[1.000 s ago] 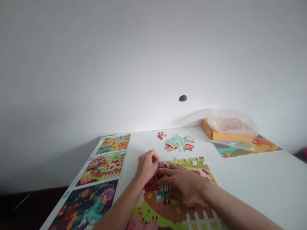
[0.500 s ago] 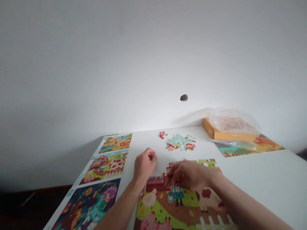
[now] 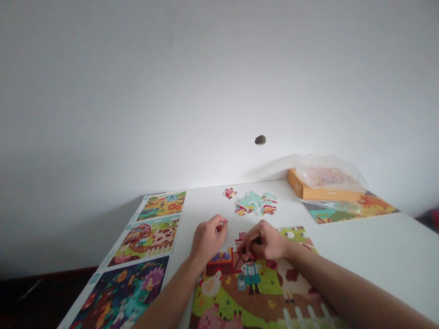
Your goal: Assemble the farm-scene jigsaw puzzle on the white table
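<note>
A partly assembled farm jigsaw puzzle [image 3: 254, 301] lies in front of me, with a hen, a pig, a cow and a farmer on it. Over its upper edge my right hand [image 3: 269, 240] bends down, fingertips pinched together at a puzzle piece in the red barn area; the fingers hide most of it. Just beyond those fingertips shows a red barn piece [image 3: 242, 236]. My left hand [image 3: 209, 237] hovers left of the puzzle's top edge, fingers curled in, and no piece is visible in it. Farther back lie several loose pieces [image 3: 254, 201] in a pile.
A single barn piece [image 3: 230, 193] sits left of the pile. Along the table's left side runs a sheet of printed pictures [image 3: 144, 240]. At the back right, an orange box [image 3: 295, 183] under a clear plastic bag [image 3: 329, 171] rests on a dinosaur picture [image 3: 353, 212]. A wall stands behind.
My right hand has lifted its back and drawn its fingers into a tighter pinch, uncovering the farmer's head. The left hand has turned slightly. The whole view has shifted a little.
</note>
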{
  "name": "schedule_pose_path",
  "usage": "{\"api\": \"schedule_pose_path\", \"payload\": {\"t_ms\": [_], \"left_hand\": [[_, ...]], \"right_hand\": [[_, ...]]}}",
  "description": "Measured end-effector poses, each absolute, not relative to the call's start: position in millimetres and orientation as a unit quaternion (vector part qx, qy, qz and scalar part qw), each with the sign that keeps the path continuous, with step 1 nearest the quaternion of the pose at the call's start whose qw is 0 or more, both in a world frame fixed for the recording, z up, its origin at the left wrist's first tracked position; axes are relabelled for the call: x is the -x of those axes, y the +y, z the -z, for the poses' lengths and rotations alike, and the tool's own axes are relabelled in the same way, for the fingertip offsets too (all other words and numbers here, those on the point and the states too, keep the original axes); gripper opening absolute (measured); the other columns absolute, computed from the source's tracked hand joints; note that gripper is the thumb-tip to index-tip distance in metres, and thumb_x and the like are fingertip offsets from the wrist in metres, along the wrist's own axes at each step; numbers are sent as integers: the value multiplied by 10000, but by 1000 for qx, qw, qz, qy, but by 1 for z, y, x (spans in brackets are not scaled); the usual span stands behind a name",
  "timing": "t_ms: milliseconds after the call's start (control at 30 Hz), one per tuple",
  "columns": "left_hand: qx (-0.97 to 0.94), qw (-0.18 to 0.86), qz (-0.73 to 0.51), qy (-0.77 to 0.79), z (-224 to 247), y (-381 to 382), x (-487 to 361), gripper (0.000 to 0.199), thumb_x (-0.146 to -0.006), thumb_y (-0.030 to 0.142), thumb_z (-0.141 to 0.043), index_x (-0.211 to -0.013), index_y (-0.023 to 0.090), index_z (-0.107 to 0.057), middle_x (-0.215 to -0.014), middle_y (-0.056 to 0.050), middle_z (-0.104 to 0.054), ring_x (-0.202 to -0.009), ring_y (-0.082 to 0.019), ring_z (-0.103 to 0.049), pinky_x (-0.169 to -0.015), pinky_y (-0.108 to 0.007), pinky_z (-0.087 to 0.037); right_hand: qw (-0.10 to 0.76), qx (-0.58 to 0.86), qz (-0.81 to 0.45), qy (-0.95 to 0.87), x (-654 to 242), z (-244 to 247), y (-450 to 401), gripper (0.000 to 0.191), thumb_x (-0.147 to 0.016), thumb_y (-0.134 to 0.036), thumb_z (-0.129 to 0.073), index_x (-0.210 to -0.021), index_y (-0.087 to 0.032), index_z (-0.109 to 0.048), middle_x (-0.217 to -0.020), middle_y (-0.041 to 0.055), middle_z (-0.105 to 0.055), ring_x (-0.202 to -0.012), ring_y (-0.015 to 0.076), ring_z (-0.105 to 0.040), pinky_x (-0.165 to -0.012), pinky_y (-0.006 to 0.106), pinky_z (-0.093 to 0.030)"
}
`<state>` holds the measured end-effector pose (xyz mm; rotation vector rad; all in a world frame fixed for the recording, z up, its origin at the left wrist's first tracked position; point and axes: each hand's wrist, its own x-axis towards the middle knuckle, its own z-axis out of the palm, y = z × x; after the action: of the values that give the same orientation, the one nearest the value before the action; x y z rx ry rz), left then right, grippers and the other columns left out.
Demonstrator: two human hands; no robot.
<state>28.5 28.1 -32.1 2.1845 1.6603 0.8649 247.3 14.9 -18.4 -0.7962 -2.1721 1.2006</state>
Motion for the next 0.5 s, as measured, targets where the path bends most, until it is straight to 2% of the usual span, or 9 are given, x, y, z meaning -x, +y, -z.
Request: {"api": "schedule_pose_path", "payload": {"t_ms": [100, 200, 267, 333, 400, 467, 500], "left_hand": [[-768, 139, -285, 557, 31, 27, -29, 188, -878, 285, -493, -883, 212, -666, -683, -9, -687, -602, -135, -616, -593, -211, -386], [-779, 133, -265, 553, 30, 26, -30, 178, -874, 278, -506, -890, 221, -674, -684, -10, -688, -599, -133, -611, -589, -212, -373], [-781, 128, -251, 557, 30, 25, -31, 173, -872, 277, -514, -903, 232, -678, -684, -8, -689, -608, -135, -611, -590, -214, -362], [-784, 123, -239, 560, 29, 24, -31, 173, -873, 279, -516, -906, 242, -681, -678, -4, -688, -615, -137, -611, -589, -217, -349], [-787, 118, -232, 560, 29, 23, -32, 176, -877, 283, -511, -898, 247, -682, -675, -1, -686, -609, -135, -605, -585, -219, -334], [-789, 112, -229, 559, 29, 22, -33, 182, -882, 284, -503, -878, 246, -681, -665, 1, -679, -598, -129, -594, -585, -219, -323], [-790, 108, -229, 558, 29, 22, -34, 187, -884, 285, -498, -862, 245, -679, -657, 3, -675, -593, -127, -589, -586, -218, -319]], "right_hand": [[243, 322, -458, -792, -248, 17, 16, 343, -583, -32, -412, -630, -153, -729, -822, 16, -758, -858, 179, -708, -682, 204, -518], [210, 407, -439, -773, -242, 18, 19, 300, -601, -65, -450, -625, -156, -735, -688, 9, -739, -736, 173, -704, -575, 192, -487], [204, 450, -399, -772, -235, 20, 19, 284, -626, -82, -473, -657, -161, -744, -622, 4, -715, -628, 157, -671, -528, 197, -454], [234, 469, -326, -786, -230, 22, 20, 284, -660, -80, -473, -686, -170, -741, -616, 5, -704, -582, 142, -631, -556, 214, -450], [294, 484, -215, -796, -229, 22, 21, 294, -710, -72, -467, -751, -183, -736, -704, 24, -717, -662, 154, -623, -667, 250, -467], [333, 510, -102, -786, -231, 21, 25, 320, -775, -94, -477, -949, -205, -722, -977, 62, -721, -905, 208, -605, -826, 326, -455], [331, 525, -63, -782, -233, 22, 27, 351, -801, -118, -491, -1072, -220, -689, -1149, 75, -673, -1045, 244, -554, -901, 381, -426]]}}
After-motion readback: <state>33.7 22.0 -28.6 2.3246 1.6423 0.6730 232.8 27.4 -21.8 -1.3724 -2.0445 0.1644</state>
